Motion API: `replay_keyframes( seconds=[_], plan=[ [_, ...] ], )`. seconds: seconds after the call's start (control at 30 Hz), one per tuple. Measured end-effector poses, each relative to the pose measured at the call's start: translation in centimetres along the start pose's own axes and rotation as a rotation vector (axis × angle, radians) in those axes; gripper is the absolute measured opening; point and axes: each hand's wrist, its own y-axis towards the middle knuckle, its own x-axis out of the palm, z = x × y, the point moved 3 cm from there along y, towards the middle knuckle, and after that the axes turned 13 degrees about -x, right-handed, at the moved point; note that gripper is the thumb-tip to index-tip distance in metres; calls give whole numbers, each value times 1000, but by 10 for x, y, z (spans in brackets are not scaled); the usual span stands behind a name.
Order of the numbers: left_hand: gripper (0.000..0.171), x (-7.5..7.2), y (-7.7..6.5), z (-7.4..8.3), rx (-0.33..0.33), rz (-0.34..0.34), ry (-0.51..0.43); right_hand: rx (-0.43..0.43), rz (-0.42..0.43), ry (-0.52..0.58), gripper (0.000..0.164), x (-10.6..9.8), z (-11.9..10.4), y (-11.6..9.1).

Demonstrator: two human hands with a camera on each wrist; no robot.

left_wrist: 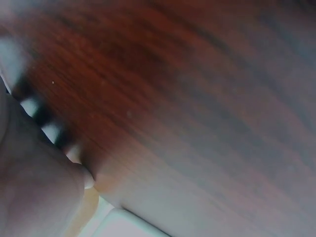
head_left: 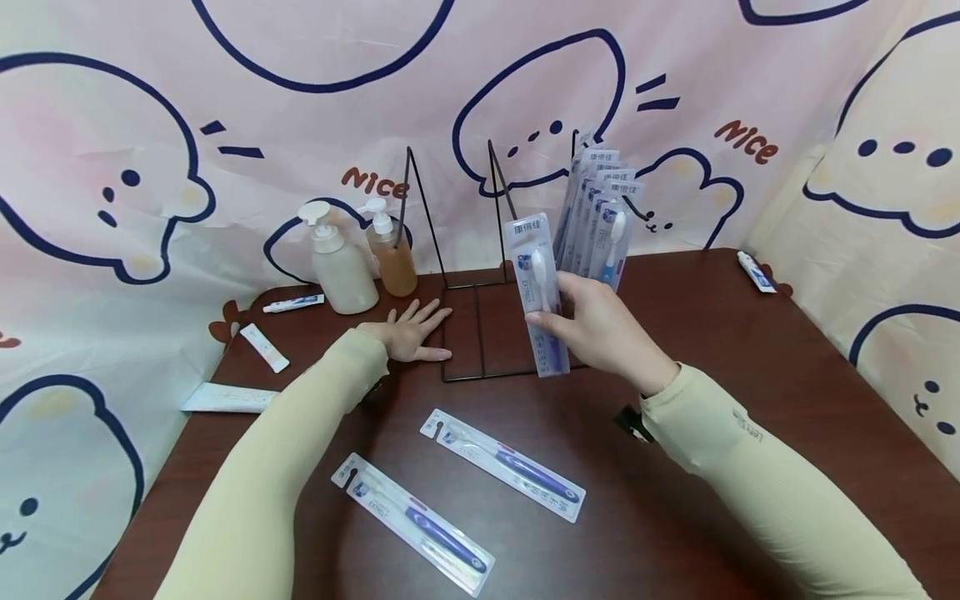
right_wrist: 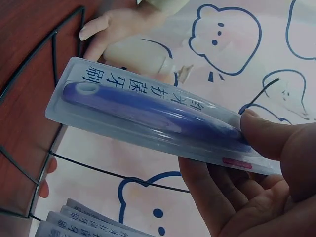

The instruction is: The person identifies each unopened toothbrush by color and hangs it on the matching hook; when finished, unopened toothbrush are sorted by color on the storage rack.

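Note:
My right hand [head_left: 600,329] grips a packaged toothbrush [head_left: 537,287] upright over the black wire rack [head_left: 480,333], thumb on one side and fingers on the other. In the right wrist view, the purple handle of this toothbrush [right_wrist: 153,111] shows through clear plastic. Flat on the table beside the rack's left edge rests my left hand [head_left: 411,332], its fingers spread. Several packaged toothbrushes [head_left: 600,217] hang in a row at the rack's right side. Two more packs, a nearer toothbrush [head_left: 416,521] and a farther toothbrush [head_left: 502,462], lie on the table in front.
Behind my left hand stand a white pump bottle [head_left: 341,271] and an amber pump bottle [head_left: 393,258]. Toothpaste tubes lie at the left, including a small tube [head_left: 265,347] and a larger tube [head_left: 228,398]. Another tube [head_left: 755,272] is at the far right. A printed cloth [head_left: 300,125] hangs behind.

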Motion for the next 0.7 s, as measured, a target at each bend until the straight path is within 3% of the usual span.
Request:
replay_keyframes(
  seconds=[0.43, 0.57, 0.7],
  plan=[
    [92, -5, -2, 4, 3, -4, 3, -1, 46, 33, 44, 12, 22, 33],
    [91, -5, -2, 3, -2, 1, 6, 10, 54, 58, 41, 14, 32, 61],
    [91, -3, -2, 1, -6, -4, 10, 85, 58, 108, 39, 18, 43, 95]
  ],
)
